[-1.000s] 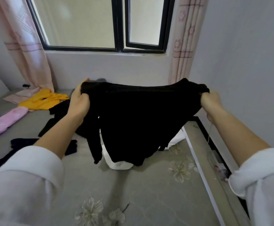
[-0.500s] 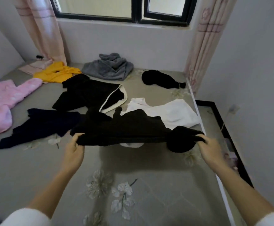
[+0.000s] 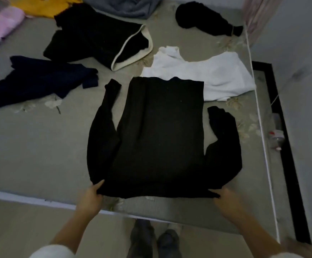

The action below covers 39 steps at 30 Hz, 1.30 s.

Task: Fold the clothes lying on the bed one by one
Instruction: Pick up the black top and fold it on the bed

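So the black sweater (image 3: pixel 160 136) was lying flat on the bed (image 3: pixel 40 146), its near edge stretched between the two grips. The left hand (image 3: pixel 91 196) had one near corner pinched, thumb on top and fingers tucked under; the right hand (image 3: pixel 225 198) was pinching the opposite corner, a bit blurry but the cloth ran right into its fingers. The rest spread away from the grips: left sleeve (image 3: pixel 103 131) angled out beyond the left hand; right sleeve (image 3: pixel 224 138) bunched up beyond the right hand; far edge lapping over a white garment (image 3: pixel 216 77). My take on doing this bit well: tug gently outward so the edge between the hands goes flat before letting go; then smooth that crumpled right sleeve; I'd also slide the whole thing toward the grips, off the white one, or the fold might drag it along.
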Motion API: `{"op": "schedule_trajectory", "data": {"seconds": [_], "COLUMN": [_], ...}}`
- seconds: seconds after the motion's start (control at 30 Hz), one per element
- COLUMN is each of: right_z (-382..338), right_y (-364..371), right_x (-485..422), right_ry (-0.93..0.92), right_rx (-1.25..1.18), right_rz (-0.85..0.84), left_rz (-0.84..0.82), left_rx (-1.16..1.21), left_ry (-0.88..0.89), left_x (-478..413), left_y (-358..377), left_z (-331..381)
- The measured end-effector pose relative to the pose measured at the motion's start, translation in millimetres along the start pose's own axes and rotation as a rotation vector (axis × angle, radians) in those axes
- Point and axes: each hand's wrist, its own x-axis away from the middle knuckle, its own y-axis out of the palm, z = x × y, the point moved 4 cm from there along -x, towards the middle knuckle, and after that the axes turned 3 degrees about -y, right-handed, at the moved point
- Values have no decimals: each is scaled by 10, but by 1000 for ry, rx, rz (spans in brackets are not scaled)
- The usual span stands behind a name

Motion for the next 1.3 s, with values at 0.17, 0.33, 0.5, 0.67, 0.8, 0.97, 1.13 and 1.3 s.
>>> {"op": "schedule_trajectory", "data": {"seconds": [0.17, 0.33, 0.5, 0.67, 0.8, 0.97, 1.13, 1.3], "right_z": [242, 215, -146, -664, -993, -1224, -1312, -1426], "right_y": [479, 780, 579, 7, -465, -827, -1158, -1480], "right_x": [6, -68, -209, -533, -892, -1605, -2365, -3034], "right_ry": [91, 71, 117, 12, -20, -39, -119, -158], "right_rx": [303, 390, 355, 144, 155, 63, -99, -221], "right_rz": [-113, -317, -268, -70, -10, 134, 343, 561], "left_rz": [-171, -365, -386, -218, -69, 163, 269, 358], "left_rx": [-260, -335, -434, -278, -153, -162, -89, -58], "left_ry": [-52, -94, -178, -75, 19, 242, 354, 425], "left_x": [16, 23, -42, -303, -736, -1496, -2371, -3028], "left_y": [386, 656, 700, 531, 343, 211, -32, -197], "left_z": [-306, -358, 21, 697, 1332, 1954, 2340, 2666]}}
